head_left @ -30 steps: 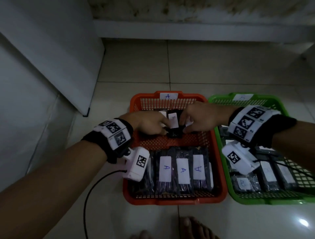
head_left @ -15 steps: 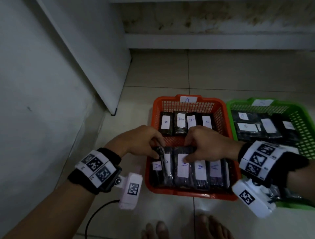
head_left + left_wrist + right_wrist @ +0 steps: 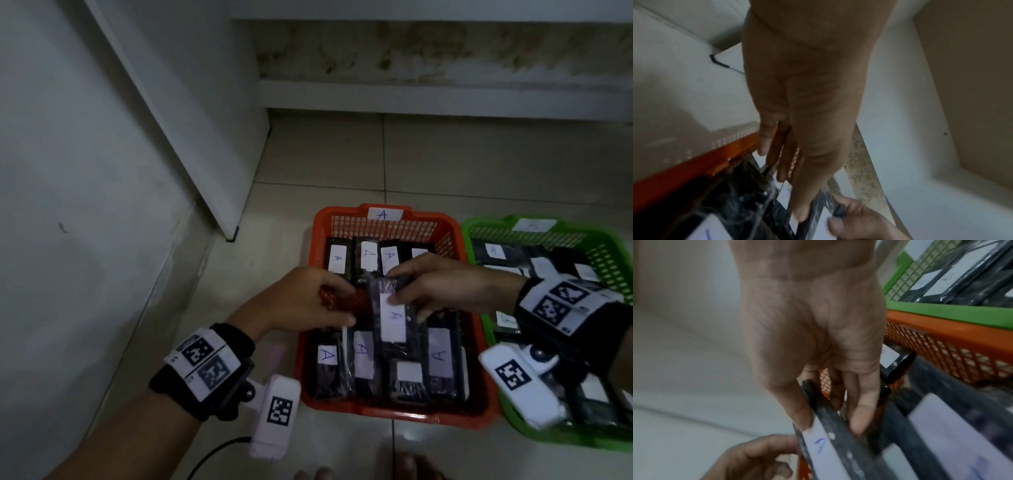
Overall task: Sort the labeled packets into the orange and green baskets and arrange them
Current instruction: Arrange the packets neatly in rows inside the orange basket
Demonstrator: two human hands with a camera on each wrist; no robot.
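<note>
At the bottom edge of the head view are my toes [image 3: 407, 469] on the tiled floor [image 3: 342, 164]. Above them, the orange basket [image 3: 387, 409] holds a near row and a far row of A-labeled packets; the green basket [image 3: 479, 228] touches its right side, full of dark packets. My right hand [image 3: 442, 286] pinches a raised A packet [image 3: 392, 317], lifted since half a second ago. My left hand [image 3: 301, 301], fingers curled, touches its edge; I cannot tell if it grips.
</note>
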